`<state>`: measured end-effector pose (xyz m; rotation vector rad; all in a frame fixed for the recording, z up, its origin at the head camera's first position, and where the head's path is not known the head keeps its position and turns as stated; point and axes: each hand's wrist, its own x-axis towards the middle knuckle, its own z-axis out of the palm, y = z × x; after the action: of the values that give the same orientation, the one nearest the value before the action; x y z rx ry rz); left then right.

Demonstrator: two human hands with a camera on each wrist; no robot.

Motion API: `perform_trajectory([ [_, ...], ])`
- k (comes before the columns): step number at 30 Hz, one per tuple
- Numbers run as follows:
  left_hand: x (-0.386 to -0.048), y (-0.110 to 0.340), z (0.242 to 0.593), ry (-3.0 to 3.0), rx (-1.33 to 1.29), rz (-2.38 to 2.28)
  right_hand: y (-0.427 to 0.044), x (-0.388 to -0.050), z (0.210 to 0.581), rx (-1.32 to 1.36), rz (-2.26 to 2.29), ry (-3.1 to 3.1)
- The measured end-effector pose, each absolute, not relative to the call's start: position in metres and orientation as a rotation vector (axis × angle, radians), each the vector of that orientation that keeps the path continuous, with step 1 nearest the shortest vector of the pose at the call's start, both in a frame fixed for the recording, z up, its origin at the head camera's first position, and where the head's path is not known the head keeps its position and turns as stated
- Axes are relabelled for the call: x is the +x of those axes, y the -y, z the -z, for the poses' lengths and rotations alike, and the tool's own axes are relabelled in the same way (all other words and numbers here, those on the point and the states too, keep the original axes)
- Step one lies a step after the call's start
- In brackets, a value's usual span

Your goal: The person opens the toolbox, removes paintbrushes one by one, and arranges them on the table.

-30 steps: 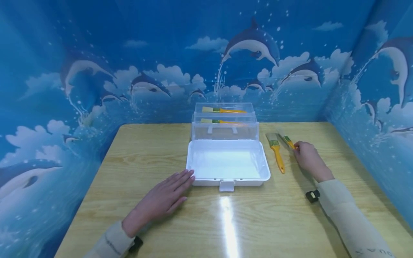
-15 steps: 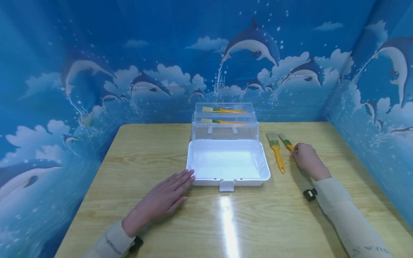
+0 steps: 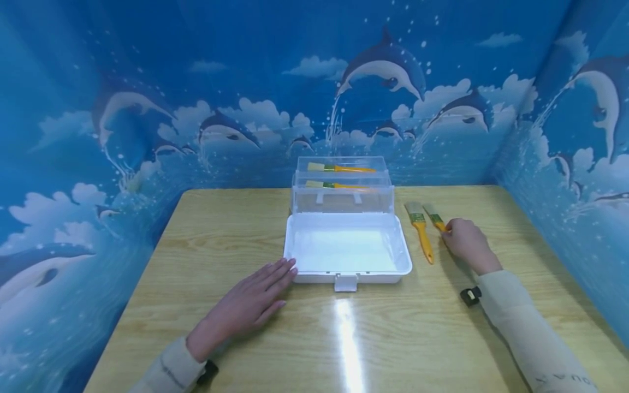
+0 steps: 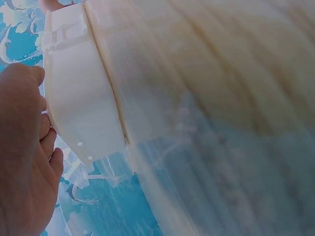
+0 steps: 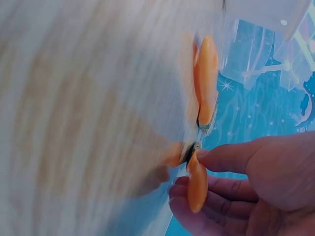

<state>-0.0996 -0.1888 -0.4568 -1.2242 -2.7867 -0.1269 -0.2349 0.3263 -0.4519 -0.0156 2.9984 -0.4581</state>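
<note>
My right hand (image 3: 469, 245) pinches the handle of a small paintbrush (image 3: 434, 216) between thumb and fingers, its bristles pointing away from me. Just left of it lies a wider paintbrush (image 3: 420, 232) with an orange handle. In the right wrist view, the orange handle (image 5: 197, 184) of the small brush sits under my thumb. At the front left corner of a white plastic box (image 3: 346, 277), my left hand (image 3: 243, 303) rests with straight fingers against the wall. The left wrist view shows those fingers (image 4: 47, 132) along the box's side (image 4: 81, 88).
The box's clear tiered trays (image 3: 344, 202) stand raised behind its base. They hold an upper brush (image 3: 341, 168) and a lower brush (image 3: 336, 185). A latch (image 3: 346, 283) hangs at the front. Dolphin-print curtains (image 3: 245, 82) border the wooden table (image 3: 221, 229).
The small brush has come down beside the wider one, its bristle end now slightly lower in view. My right hand has shifted a little left with it. My left hand stays still.
</note>
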Motion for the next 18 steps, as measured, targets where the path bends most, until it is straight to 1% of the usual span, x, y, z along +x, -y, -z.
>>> perform_trajectory([
  [18,-0.0994,0.1886,0.4576,2.797,-1.215,0.145,-0.3225,-0.2361,0.4576,-0.010,0.493,-2.987],
])
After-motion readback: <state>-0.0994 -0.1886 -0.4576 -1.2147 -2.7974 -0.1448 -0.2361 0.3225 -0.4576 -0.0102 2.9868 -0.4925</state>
